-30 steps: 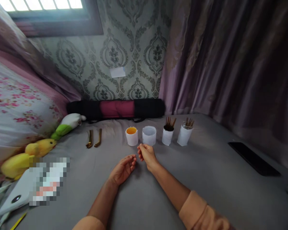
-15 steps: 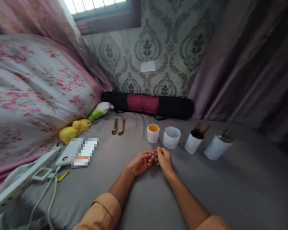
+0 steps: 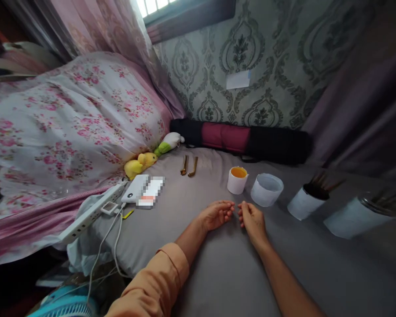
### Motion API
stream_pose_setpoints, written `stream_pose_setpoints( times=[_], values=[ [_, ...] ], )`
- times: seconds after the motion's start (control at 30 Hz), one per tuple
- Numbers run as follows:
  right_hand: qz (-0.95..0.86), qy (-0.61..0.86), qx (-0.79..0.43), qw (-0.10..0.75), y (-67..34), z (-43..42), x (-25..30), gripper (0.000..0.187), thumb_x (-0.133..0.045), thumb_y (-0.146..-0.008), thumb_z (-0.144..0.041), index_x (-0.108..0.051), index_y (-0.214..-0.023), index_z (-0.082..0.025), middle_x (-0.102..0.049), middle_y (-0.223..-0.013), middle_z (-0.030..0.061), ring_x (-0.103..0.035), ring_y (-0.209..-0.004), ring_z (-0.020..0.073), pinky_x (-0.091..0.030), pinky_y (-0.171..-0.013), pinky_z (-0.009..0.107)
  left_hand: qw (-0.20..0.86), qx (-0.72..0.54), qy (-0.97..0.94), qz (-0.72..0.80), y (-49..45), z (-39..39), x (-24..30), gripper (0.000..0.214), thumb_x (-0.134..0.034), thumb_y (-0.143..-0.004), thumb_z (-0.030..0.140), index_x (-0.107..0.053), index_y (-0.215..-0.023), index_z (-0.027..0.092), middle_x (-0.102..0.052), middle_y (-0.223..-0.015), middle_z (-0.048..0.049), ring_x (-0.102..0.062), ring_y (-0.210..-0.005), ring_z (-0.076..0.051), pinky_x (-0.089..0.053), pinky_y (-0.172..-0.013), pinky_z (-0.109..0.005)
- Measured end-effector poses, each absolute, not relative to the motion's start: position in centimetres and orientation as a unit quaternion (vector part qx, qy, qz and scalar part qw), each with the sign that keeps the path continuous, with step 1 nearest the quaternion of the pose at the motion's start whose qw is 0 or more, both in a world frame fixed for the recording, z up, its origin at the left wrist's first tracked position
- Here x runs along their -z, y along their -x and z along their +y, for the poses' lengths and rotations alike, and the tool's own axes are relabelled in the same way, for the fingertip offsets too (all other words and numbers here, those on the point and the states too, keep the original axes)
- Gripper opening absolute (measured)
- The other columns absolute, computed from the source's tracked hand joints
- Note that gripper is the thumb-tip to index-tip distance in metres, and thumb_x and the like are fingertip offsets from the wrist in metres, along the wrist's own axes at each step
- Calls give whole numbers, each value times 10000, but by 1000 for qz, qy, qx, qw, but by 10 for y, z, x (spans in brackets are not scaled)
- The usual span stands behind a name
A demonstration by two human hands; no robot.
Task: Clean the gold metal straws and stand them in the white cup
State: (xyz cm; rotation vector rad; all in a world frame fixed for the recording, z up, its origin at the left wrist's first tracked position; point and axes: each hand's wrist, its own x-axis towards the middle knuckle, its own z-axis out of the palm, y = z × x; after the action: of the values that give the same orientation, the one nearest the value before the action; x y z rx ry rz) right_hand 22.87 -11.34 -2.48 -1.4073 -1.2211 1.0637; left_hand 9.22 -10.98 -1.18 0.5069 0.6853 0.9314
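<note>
My left hand (image 3: 218, 215) rests just above the grey sheet (image 3: 214, 273), palm partly turned up and fingers loosely curled. No object shows in it. Facing it across a small gap, my right hand (image 3: 253, 221) also has loosely bent fingers, and I see nothing held there. Beyond the hands stands a white-wrapped cup with an orange inside (image 3: 236, 185). To its right are a wider white container (image 3: 266, 193), then a white-wrapped can (image 3: 305, 206) holding thin brown sticks and a larger wrapped can (image 3: 353, 220) with more sticks, blurred.
Two brown-gold bent pieces (image 3: 188, 167) lie left of the cups. A white device (image 3: 135, 188), a power strip (image 3: 92, 215) with cables and plush toys (image 3: 140, 165) are at the left. A long black and maroon bag (image 3: 231, 138) lies along the wall.
The view has swung left, so everything appears shifted right and a blue fan-like object shows at lower left. My fingertips are slightly farther apart. The cups stay in place.
</note>
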Motion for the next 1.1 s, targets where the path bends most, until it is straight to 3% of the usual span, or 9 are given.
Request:
stream_pose_setpoints(
  times=[0.43, 0.63, 0.77, 0.93, 1.1],
  values=[
    [-491, 579, -442, 479, -227, -117, 21, 392, -415, -762, -502, -562, -766, -139, -496, -576, 7, -466, -427, 88, -363, -322, 180, 572, -476, -337, 577, -52, -59, 2, 75, -544, -729, 164, -487, -758, 124, -527, -613, 0, -453, -427, -32, -334, -409, -156],
    [-491, 580, -441, 478, -227, -116, 21, 401, -419, -751, -511, -564, -765, -137, -500, -577, 11, -469, -423, 90, -363, -319, 183, 413, -464, -404, 671, -20, -30, -3, 88, -522, -720, 168, -540, -777, 105, -540, -604, -11, -460, -437, -45, -340, -421, -162],
    [-492, 575, -442, 481, -228, -116, 23, 403, -419, -751, -516, -563, -762, -140, -505, -578, 11, -471, -422, 90, -362, -320, 183, 302, -423, -446, 728, 2, -16, -7, 141, -532, -691, 169, -591, -796, 96, -588, -638, -45, -546, -543, -100, -397, -494, -189],
    [-499, 571, -437, 483, -228, -116, 25, 407, -415, -755, -521, -564, -769, -142, -505, -575, 8, -473, -423, 91, -364, -323, 182, 178, -362, -500, 766, 25, -6, -16, 156, -540, -670, 159, -637, -781, 109, -644, -808, -100, -589, -812, -177, -419, -702, -241],
    [-498, 574, -438, 480, -228, -116, 24, 397, -410, -761, -511, -558, -761, -142, -498, -569, 5, -461, -410, 87, -357, -315, 182, 116, -299, -542, 776, 35, 2, -18, 172, -520, -676, 139, -654, -781, 111, -650, -873, -129, -576, -866, -189, -399, -749, -243]
  ],
)
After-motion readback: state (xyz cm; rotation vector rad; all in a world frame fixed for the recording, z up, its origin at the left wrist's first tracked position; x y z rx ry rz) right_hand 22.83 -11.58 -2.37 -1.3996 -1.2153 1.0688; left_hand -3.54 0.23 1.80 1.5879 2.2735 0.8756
